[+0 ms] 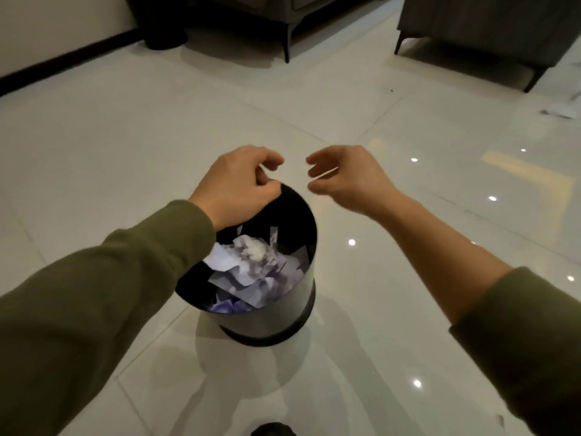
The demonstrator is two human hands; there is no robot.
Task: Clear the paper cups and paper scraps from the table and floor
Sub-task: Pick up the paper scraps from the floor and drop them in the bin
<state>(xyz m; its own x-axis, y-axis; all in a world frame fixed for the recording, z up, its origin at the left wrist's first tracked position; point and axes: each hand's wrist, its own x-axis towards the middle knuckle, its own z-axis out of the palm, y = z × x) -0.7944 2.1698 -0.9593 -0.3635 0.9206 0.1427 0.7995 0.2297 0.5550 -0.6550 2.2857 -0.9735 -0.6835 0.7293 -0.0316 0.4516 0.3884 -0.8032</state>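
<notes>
Glossy floor tiles (125,146) surround the bin (283,306) holding dumped paper scraps (248,262); my left hand (239,187) curls loosely and my right hand (342,177) spreads, both empty, so next I fetch the scrap (562,108) lying far right.

I log a glossy pale tiled floor (125,146) with thin grout lines and small bright spots of reflected ceiling light (414,159) scattered across its right half. Two dark upholstered seats stand at the far side: one sofa (251,14) at top centre on slim black tapered legs, one armchair (490,29) at top right on the same kind of legs. A dark round object (166,39) sits on the floor beside the sofa, against the light wall (47,23). A dark baseboard (63,58) runs along the wall's foot. A dark rounded shape (273,429) shows at the bottom edge; I cannot identify it.
</notes>
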